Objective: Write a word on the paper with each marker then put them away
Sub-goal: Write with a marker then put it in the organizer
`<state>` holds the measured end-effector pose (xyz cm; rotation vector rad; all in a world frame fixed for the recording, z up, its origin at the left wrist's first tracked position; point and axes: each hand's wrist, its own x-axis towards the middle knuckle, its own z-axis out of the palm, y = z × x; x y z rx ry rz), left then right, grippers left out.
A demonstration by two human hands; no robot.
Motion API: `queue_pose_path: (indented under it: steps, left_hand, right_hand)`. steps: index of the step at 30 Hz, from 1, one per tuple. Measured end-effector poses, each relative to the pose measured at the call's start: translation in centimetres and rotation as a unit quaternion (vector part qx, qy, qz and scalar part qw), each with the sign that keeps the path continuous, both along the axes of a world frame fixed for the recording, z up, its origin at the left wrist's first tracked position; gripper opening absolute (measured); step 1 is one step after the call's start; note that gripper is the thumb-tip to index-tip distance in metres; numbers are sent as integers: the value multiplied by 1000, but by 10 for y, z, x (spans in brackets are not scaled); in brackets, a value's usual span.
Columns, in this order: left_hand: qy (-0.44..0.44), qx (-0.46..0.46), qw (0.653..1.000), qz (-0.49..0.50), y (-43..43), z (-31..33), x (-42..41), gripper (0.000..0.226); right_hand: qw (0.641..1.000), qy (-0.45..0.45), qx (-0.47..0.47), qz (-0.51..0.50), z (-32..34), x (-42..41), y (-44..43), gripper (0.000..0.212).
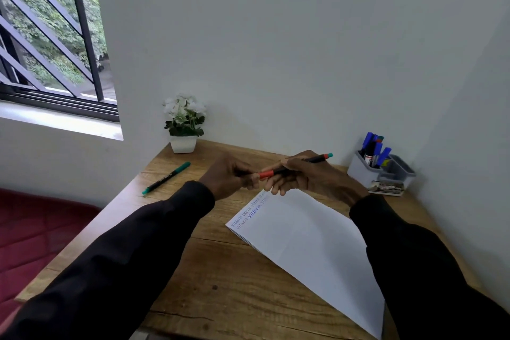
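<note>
Both hands grip a red-capped marker (292, 167) above the paper (309, 243).

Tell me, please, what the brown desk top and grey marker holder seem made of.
The brown desk top looks like matt wood or wood-effect laminate: grain lines and a dark knot show. The grey marker holder seems smooth moulded plastic, with rounded, uniform walls.

Paper (303, 234) is showing handwritten "Victoria", repeating along the far edge in two rows: light blue, plus one in darker blue. White print on the green marker (166, 178) barrel is blurring out. The label strip below the marker holder (364, 174) is coming through too small to read.
</note>
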<state>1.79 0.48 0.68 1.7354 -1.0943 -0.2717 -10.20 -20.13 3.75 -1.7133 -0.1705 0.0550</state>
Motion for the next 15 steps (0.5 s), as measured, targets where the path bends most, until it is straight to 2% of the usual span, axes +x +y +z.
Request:
queue_pose_path:
  steps: [3,7,9,15]
  left_hand:
    - [-28,20,999,39,-6,-11,12,7]
    - [-86,78,990,82,-6,-28,31,22]
    - [-95,100,985,99,-7,-33,35,12]
    - [-66,119,985,111,-17,-43,39,21]
  right_hand:
    - [993,-47,-9,-103,-7,3,-7,41]
    - [975,-65,-21,-209,-25,6,-19,23]
    - [967,-50,-53,-244,-36,11,-21,14]
    - [950,-33,-90,-296,-66,23,-18,12]
